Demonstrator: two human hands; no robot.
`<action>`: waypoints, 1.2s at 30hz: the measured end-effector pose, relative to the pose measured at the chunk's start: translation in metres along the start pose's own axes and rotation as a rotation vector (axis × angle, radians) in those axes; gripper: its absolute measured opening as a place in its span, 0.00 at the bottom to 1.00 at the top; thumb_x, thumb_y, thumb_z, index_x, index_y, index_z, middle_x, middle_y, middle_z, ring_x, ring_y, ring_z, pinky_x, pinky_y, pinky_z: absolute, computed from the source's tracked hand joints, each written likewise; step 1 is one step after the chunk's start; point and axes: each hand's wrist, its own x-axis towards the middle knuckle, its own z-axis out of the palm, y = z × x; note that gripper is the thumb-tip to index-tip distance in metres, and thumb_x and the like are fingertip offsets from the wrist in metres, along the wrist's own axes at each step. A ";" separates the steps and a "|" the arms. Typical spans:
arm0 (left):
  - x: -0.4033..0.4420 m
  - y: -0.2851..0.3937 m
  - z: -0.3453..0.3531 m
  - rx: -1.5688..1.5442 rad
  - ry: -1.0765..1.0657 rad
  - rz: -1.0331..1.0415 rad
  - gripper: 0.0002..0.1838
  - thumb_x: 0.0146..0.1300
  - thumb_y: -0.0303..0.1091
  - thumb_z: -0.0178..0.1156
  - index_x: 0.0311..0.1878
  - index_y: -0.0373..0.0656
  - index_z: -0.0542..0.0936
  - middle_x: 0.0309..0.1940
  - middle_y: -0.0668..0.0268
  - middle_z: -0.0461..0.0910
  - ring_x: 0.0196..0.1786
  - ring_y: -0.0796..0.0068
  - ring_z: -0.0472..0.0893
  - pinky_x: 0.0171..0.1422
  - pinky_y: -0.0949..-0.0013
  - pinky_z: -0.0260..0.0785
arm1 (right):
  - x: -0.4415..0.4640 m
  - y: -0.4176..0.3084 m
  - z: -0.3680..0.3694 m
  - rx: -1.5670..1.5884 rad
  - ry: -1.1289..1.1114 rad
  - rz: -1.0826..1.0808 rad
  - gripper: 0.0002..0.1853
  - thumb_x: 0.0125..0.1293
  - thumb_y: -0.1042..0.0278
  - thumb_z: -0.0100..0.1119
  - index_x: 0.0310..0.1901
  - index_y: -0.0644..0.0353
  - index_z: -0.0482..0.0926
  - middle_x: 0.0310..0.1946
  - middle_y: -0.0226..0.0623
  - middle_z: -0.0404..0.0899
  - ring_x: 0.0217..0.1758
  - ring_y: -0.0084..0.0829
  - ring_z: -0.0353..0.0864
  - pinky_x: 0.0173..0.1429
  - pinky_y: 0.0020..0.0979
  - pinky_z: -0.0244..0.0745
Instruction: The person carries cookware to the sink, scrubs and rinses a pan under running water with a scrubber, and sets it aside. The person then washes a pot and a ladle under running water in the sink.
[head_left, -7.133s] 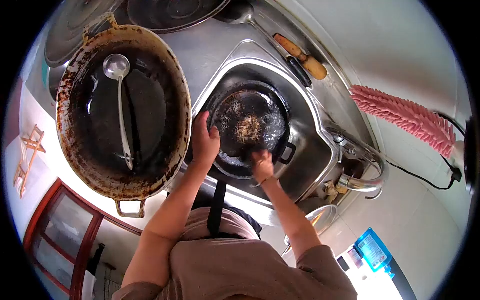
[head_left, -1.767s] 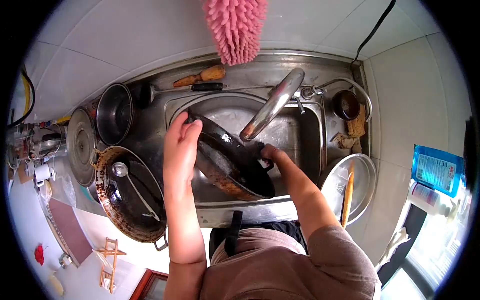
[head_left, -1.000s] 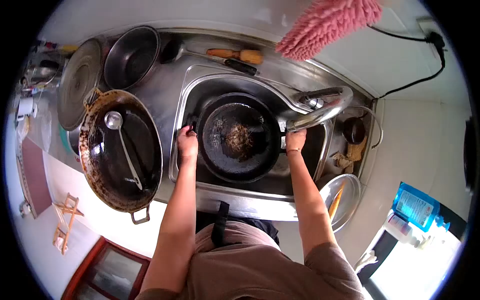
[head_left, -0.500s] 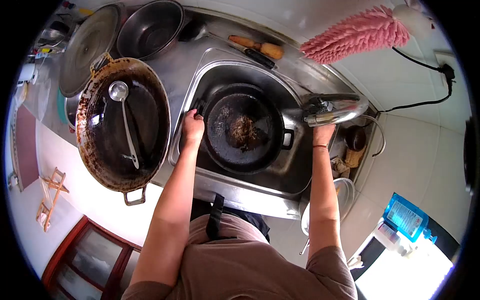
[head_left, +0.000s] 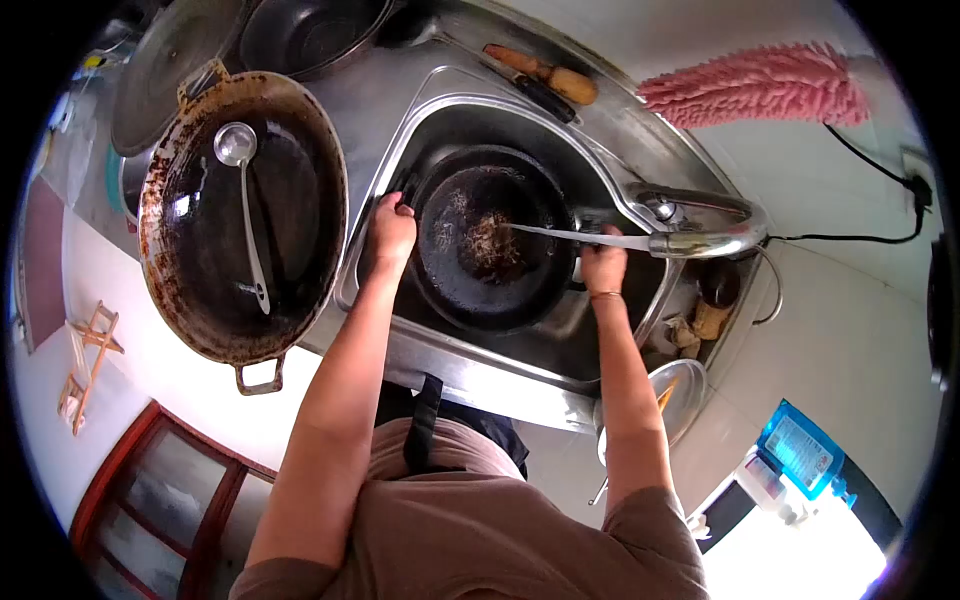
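A black two-handled pan (head_left: 465,285) lies in the steel sink (head_left: 500,352), with brown residue in its middle. My left hand (head_left: 392,232) is closed around the pan's left handle. At the opposite handle, my right hand (head_left: 604,266) is closed, its fingers partly hidden by the handle and the water. A stream of water (head_left: 580,236) runs from the faucet (head_left: 705,243) into the pan, passing just above my right hand.
Left of the sink sits a large browned wok (head_left: 300,210) with a metal ladle (head_left: 250,230) in it. Behind are a dark pot (head_left: 305,40), a lid (head_left: 165,85) and wooden-handled tools (head_left: 545,72). A strainer bowl (head_left: 685,400) stands right, below a pink duster (head_left: 755,88).
Water now flows from the faucet into the pan. My right hand has moved left from the faucet to the pan's right handle. My left hand stays on its handle; the view has shifted.
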 end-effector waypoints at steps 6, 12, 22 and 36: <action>-0.007 0.011 -0.007 0.011 -0.014 0.012 0.18 0.54 0.27 0.44 0.47 0.36 0.75 0.33 0.55 0.79 0.39 0.60 0.78 0.47 0.64 0.69 | -0.045 0.021 0.082 -0.225 -0.247 -0.164 0.13 0.62 0.66 0.40 0.44 0.60 0.72 0.46 0.51 0.68 0.47 0.53 0.68 0.49 0.43 0.67; -0.010 0.009 -0.006 0.018 -0.027 0.038 0.18 0.55 0.26 0.44 0.48 0.36 0.74 0.29 0.57 0.79 0.35 0.61 0.78 0.44 0.63 0.69 | -0.104 -0.052 0.073 -0.118 -0.721 -0.258 0.28 0.45 0.57 0.60 0.49 0.61 0.72 0.56 0.53 0.62 0.63 0.50 0.52 0.67 0.43 0.49; -0.012 -0.002 -0.001 0.047 0.020 0.079 0.18 0.52 0.21 0.48 0.48 0.38 0.75 0.28 0.58 0.78 0.33 0.61 0.78 0.41 0.63 0.70 | 0.051 -0.087 0.160 -0.206 -0.403 -0.527 0.12 0.57 0.69 0.45 0.41 0.54 0.75 0.54 0.37 0.66 0.57 0.41 0.65 0.59 0.44 0.60; -0.013 0.006 -0.010 -0.017 -0.040 0.070 0.18 0.54 0.23 0.48 0.50 0.39 0.74 0.30 0.58 0.78 0.35 0.62 0.78 0.43 0.64 0.69 | -0.085 -0.083 0.107 0.004 -0.481 -0.469 0.16 0.45 0.72 0.58 0.40 0.60 0.74 0.53 0.51 0.62 0.56 0.53 0.62 0.59 0.41 0.63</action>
